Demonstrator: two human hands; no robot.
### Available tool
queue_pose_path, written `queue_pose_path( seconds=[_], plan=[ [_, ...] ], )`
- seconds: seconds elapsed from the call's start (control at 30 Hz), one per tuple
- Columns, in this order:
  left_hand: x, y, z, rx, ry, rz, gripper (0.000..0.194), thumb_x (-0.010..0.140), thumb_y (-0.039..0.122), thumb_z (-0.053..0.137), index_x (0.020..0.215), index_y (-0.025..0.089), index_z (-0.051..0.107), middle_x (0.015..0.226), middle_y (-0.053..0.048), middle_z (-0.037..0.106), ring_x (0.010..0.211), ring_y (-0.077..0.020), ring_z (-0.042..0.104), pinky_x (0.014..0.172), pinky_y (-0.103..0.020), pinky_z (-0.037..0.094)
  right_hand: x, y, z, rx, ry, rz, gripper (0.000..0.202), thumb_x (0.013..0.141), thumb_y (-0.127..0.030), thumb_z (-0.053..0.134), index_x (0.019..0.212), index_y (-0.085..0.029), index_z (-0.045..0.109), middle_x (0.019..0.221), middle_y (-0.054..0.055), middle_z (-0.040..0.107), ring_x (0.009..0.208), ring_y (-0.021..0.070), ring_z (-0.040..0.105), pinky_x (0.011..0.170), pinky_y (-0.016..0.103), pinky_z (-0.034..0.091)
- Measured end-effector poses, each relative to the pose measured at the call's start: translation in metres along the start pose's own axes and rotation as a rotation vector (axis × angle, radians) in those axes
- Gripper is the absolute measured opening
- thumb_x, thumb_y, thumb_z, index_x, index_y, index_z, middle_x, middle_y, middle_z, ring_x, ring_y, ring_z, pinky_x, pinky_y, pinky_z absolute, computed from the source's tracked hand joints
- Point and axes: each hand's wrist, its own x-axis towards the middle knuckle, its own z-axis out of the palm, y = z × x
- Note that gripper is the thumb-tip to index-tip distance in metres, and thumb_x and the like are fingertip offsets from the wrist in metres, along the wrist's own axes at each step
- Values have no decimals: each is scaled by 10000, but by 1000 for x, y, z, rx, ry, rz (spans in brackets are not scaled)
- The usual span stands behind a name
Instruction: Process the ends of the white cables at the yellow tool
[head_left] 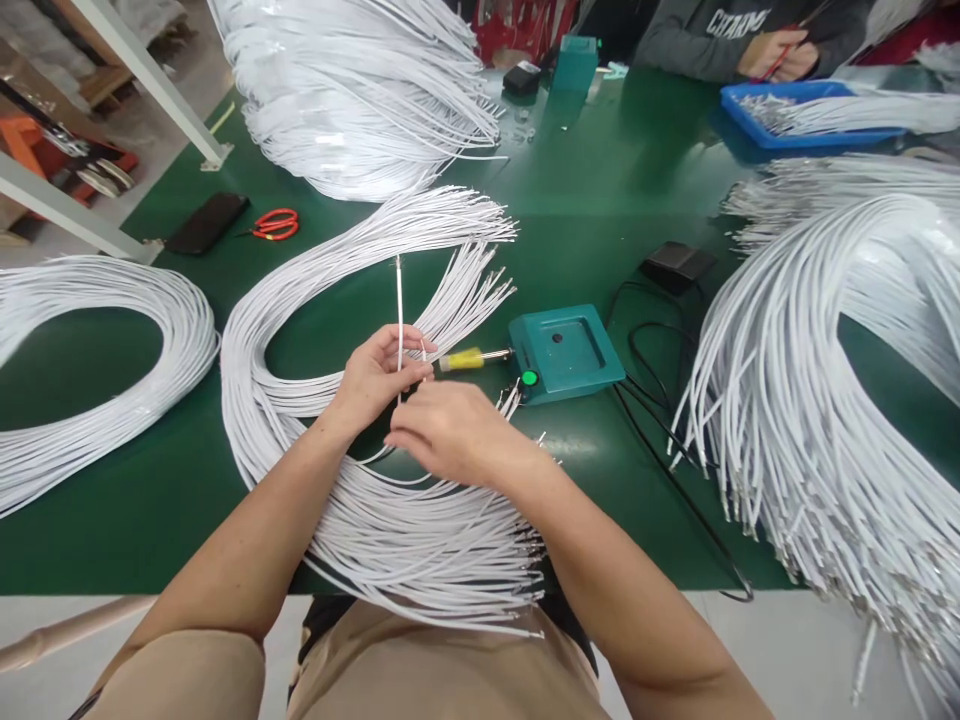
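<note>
My left hand (pixel 381 372) is closed on a white cable (pixel 400 305), whose stripped end points up and away from me. Close against it, my right hand (pixel 450 425) has its fingers curled at the same cable, near a short upright end by the left fingertips. Just beyond the hands, a yellow-handled tool (pixel 463 359) with a metal shaft reaches to a teal box (pixel 574 345) with a lit green button. A bundle of white cables (pixel 255 340) curves around and under my hands, its ends fanned to the right.
More white cable bundles lie left (pixel 187 340), at the back (pixel 352 100) and right (pixel 795 330). Red-handled scissors (pixel 276 224) and a dark phone-like object (pixel 208 222) lie back left. Black cords (pixel 652 430) trail right of the box. Across the table (pixel 637 180), a co-worker's hands (pixel 780 55) hold a red-handled tool near a blue tray (pixel 817 137).
</note>
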Motion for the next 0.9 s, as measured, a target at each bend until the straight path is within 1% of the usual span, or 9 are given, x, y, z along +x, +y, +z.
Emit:
queue_pose_path(
  seconds=[0.1, 0.23, 0.33, 0.4, 0.47, 0.57, 0.67, 0.77, 0.9],
  plan=[
    [1, 1, 0, 41, -2, -14, 510, 667, 322, 797, 1080, 197, 525, 952, -44, 676, 677, -132, 664, 490, -178, 429, 1, -13, 12, -71, -159, -27, 242, 903, -307, 528, 811, -173, 706, 802, 66, 730, 788, 212, 650, 663, 315, 411],
    [0, 4, 1, 33, 25, -19, 441, 693, 341, 782, 1059, 198, 582, 977, -39, 664, 777, -134, 655, 588, -192, 474, 0, -21, 21, -11, -339, 87, 225, 853, -306, 556, 841, -165, 731, 811, 98, 748, 768, 241, 681, 616, 324, 419],
    [-1, 3, -1, -25, 29, -51, 275, 806, 422, 669, 944, 184, 650, 987, -48, 650, 876, -138, 620, 696, -213, 494, 0, -21, 16, 55, -394, 166, 221, 782, -397, 627, 745, -201, 722, 718, 80, 738, 673, 239, 672, 538, 309, 403],
    [-1, 1, -2, -33, 3, -78, 277, 844, 444, 618, 916, 183, 679, 869, -33, 635, 801, -120, 588, 688, -209, 473, 0, -14, 8, 83, -392, 217, 224, 798, -386, 609, 700, -209, 705, 682, 67, 723, 618, 222, 648, 513, 300, 391],
    [-1, 0, -4, 2, -40, -81, 269, 841, 438, 626, 882, 182, 698, 774, -14, 611, 694, -100, 538, 653, -207, 446, -1, -1, -1, 165, -283, 329, 271, 862, -352, 537, 694, -203, 689, 661, 54, 704, 572, 184, 616, 516, 281, 388],
    [-2, 2, -4, 89, -192, -86, 260, 817, 429, 654, 821, 176, 714, 724, -13, 614, 652, -109, 523, 638, -226, 436, -1, 23, -8, 456, 150, 583, 302, 919, -390, 467, 783, -203, 661, 636, 3, 657, 534, 118, 566, 551, 241, 402],
    [-6, 7, -2, 161, -411, -136, 250, 811, 417, 661, 876, 186, 730, 722, -24, 640, 662, -133, 554, 631, -245, 448, 0, 40, -5, 691, 475, 679, 271, 866, -473, 543, 903, -220, 634, 631, -41, 610, 525, 97, 533, 548, 221, 408],
    [-10, 9, 2, 138, -542, -189, 253, 809, 374, 676, 985, 197, 715, 776, -38, 668, 713, -146, 606, 691, -266, 487, 2, 45, 2, 855, 582, 640, 253, 801, -457, 621, 825, -206, 627, 618, -48, 579, 515, 89, 504, 526, 215, 406],
    [-9, 6, 6, -201, -382, -168, 430, 779, 345, 717, 1177, 234, 595, 986, -71, 685, 943, -193, 661, 863, -341, 516, 5, 41, 8, 1018, 582, 622, 205, 759, -385, 651, 742, -183, 621, 624, -38, 572, 538, 89, 494, 518, 213, 415]
  ],
)
